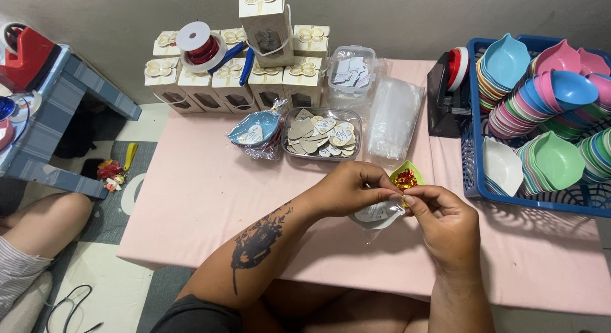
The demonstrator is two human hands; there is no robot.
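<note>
Over the pink worktop (210, 199), both hands, left hand (347, 190) and right hand (445, 221), are pinching a gold twist tie (402, 198) on a bagged white dish (377, 213); tie needs twisting shut next.

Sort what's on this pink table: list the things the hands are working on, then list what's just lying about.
In hand:
left hand and right hand, pinching a small gold piece
clear-wrapped white dish
green dish of red and gold bits

Lying about:
tray of paper hearts
blue basket of coloured dishes
gift boxes
ribbon spool
</note>
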